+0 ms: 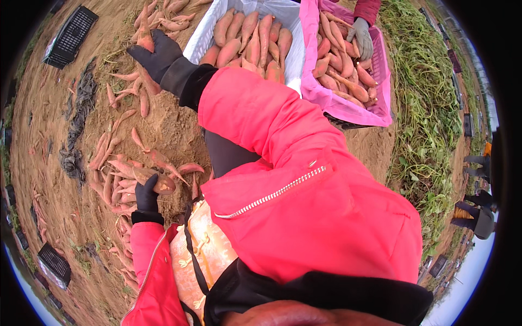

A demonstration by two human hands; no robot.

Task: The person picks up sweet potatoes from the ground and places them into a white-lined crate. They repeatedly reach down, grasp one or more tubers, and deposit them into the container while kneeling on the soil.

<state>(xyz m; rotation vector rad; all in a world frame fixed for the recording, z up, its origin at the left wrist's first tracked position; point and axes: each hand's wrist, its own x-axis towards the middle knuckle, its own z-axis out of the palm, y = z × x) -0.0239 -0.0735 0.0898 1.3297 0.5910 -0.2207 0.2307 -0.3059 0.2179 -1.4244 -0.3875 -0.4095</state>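
Two black crates [70, 37] lie on brown soil [46, 157] far left of the white-lined crate [292, 57], the left hand [147, 196] clamps one sweet potato [163, 185] to its lower left, the right hand [157, 57] grips a second sweet potato [144, 42] just left of it, and a pink-lined crate [348, 111] then green vines [424, 125] lie right of it.

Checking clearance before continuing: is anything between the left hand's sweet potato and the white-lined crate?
Yes: between the sweet potato in the left hand and the white-lined crate, the right sleeve crosses the straight line in view. How high it sits, I can't tell.
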